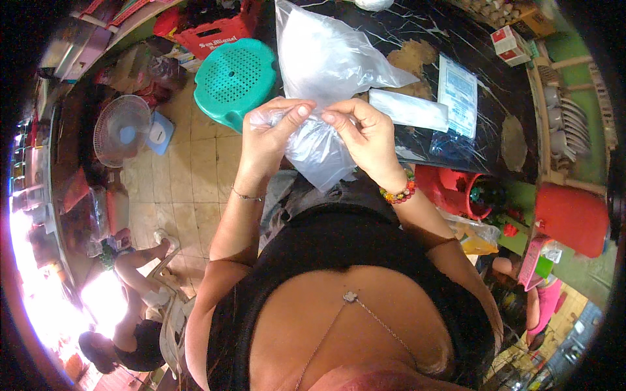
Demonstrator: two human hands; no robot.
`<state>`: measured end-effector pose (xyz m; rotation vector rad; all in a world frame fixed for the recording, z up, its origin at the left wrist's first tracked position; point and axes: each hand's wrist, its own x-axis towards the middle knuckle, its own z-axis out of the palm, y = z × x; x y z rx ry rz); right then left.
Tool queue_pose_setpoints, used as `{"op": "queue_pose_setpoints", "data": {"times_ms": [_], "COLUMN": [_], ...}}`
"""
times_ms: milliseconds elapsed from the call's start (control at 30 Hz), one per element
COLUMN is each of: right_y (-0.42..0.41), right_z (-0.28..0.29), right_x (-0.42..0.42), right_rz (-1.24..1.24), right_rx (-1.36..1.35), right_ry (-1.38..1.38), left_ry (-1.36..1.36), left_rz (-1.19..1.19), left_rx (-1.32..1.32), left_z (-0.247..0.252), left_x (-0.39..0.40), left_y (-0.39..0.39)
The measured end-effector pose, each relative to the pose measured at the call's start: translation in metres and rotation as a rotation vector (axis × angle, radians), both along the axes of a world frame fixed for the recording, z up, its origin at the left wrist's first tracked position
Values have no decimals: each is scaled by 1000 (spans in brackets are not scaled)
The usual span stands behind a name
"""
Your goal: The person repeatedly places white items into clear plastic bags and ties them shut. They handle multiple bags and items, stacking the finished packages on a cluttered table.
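A clear plastic bag (318, 54) with white contents lies on the near left part of a dark marble-patterned table (494, 132). Its gathered neck is pinched between the thumb and fingers of my left hand (274, 129). Close beside it, my right hand (364, 132) grips the same neck with thumb and forefinger. The loose mouth of the bag (318, 161) hangs below both hands, crumpled, over my lap. Whether the neck is twisted or knotted is hidden by my fingertips. Right of the bag rests a flat folded plastic pack (408, 108), touching a printed plastic packet (457, 95).
A teal plastic stool (234, 80) stands left of the table, near a red crate (212, 36). Farther left are an electric fan (122, 131) and a seated person (142, 337). A dish rack with plates (572, 122) lines the right, above a red bucket (447, 190). Another person's arm (533, 313) shows lower right.
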<state>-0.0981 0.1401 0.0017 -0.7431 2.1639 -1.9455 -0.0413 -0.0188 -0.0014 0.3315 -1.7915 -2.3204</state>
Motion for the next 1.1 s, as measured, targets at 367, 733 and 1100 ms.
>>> {"op": "queue_pose_setpoints", "data": {"times_ms": [367,733,1100], "right_y": [-8,37,-35], "right_z": [-2,28,-114], "right_x": [-5,-54,-120], "right_rz": [-3,926,-193], "right_rx": [-176,-194,-155], "right_ry": [-171,-298,-212], "left_ry": [143,335,-75], "left_rz": [-376,-325,99], "left_rx": [829,592,-380], "left_z": [-10,51,-90], "left_x": [4,-25,-84], "left_y": [1,-50,-43]}}
